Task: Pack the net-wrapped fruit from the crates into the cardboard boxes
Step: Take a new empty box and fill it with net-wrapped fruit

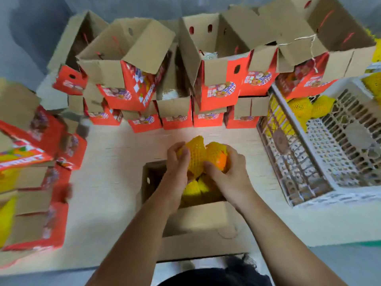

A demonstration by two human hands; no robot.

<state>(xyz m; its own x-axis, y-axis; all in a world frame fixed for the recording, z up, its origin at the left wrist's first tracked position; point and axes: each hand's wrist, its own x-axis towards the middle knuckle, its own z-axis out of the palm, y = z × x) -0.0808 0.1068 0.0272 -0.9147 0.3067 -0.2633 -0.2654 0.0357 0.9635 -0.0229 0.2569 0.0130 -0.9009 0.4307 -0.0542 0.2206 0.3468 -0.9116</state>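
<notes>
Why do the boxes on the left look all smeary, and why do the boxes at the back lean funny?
In the head view, the red boxes on the left are blurred, probably from camera motion; the hands, left and right, and the netted fruit they grip look sharper. The wide lens bends the edges, so the back boxes and the white crate seem to tilt outward.
</notes>
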